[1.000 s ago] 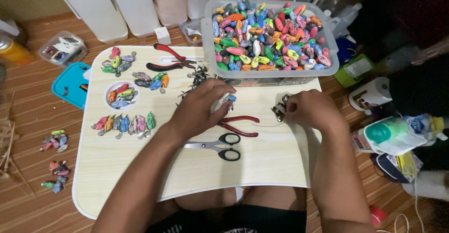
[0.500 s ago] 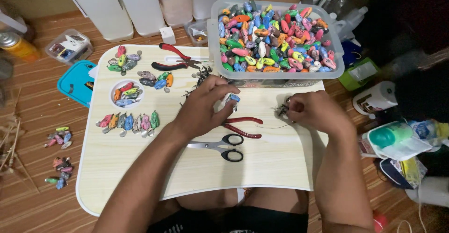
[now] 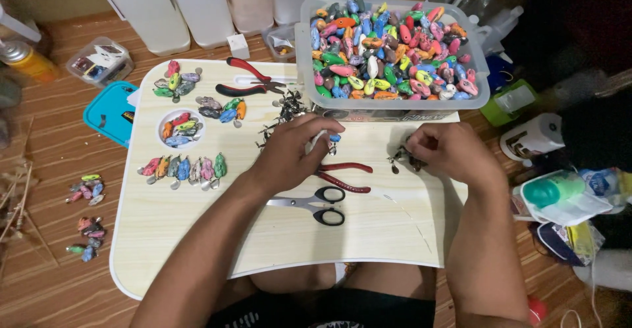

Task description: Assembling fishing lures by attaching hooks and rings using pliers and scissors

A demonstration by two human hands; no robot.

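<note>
Head view. Counter (image 3: 197, 249): pale wood-grain laminate, rounded corners. Left hand (image 3: 289, 153), centre: fingers pinched together on a small blue-and-white lure (image 3: 331, 138), glossy, oval. Right hand (image 3: 447, 150), 3 o'clock: fingers closed on dark metal hooks (image 3: 403, 160). Red-handled pliers (image 3: 342, 176) just below the lure; black scissors (image 3: 316, 207) at 6. Clear plastic tub (image 3: 395, 97) of mixed-colour lures, 1 o'clock.

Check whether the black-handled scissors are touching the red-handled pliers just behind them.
Apart. In the head view, a strip of bare tabletop shows between the black-handled scissors and the red-handled pliers.
</note>
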